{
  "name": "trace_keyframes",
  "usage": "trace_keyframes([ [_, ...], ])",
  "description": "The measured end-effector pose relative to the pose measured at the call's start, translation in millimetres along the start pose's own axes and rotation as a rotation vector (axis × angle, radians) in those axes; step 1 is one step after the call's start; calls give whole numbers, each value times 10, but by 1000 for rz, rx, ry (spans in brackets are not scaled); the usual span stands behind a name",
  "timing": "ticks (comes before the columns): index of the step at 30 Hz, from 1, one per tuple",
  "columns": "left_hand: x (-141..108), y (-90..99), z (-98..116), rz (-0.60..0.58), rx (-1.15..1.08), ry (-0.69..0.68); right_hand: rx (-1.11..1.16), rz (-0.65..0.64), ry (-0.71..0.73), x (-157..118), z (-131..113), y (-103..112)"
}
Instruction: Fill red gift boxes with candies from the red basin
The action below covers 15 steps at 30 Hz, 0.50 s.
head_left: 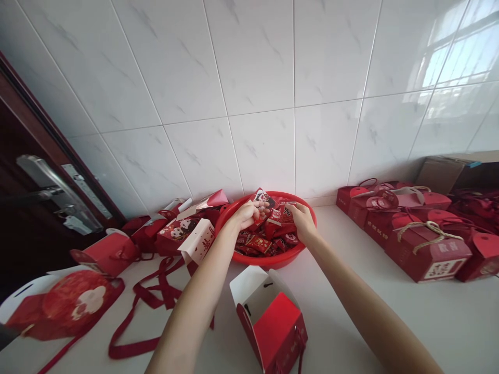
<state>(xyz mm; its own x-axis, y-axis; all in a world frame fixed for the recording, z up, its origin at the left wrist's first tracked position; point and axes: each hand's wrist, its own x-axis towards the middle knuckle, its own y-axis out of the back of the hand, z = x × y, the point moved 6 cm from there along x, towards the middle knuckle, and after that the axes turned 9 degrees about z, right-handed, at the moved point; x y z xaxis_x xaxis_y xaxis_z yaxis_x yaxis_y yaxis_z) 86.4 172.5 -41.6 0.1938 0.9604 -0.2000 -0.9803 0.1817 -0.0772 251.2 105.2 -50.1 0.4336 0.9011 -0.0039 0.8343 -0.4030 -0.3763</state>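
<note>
My left hand (250, 214) is over the left part of a red plastic basket (302, 250), its fingers curled. What they close on, if anything, I cannot make out. On the basket's right side, my right hand (304, 220) pinches a flat red packet (281, 215) with printed lettering. Under both hands lie several small red wrapped candies (259, 243). A packet with a cartoon figure (262, 196) leans at the back of the basket. Between my forearms stands an opened red gift box (278, 327) with a white inside and a cord on its front.
Several partly folded red gift boxes (177, 234) and a loose dark red ribbon (146, 298) lie on the left. Closed gift boxes with cord handles (427, 249) stand on the right, beside a cardboard carton (444, 174). A tiled wall (261, 145) rises behind; a door handle (58, 189) is at far left.
</note>
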Motion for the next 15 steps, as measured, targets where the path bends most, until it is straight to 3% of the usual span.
trace_keyframes([
  [9,-89,-124,-3,-60,181,-49,129,-15,-16,-31,-38,-37],
  [13,-96,-247,-103,-177,470,-83,119,-30,-9,-11,-24,-34],
  [15,-73,-234,-144,-162,664,-95,117,-33,-13,-9,-21,-32],
])
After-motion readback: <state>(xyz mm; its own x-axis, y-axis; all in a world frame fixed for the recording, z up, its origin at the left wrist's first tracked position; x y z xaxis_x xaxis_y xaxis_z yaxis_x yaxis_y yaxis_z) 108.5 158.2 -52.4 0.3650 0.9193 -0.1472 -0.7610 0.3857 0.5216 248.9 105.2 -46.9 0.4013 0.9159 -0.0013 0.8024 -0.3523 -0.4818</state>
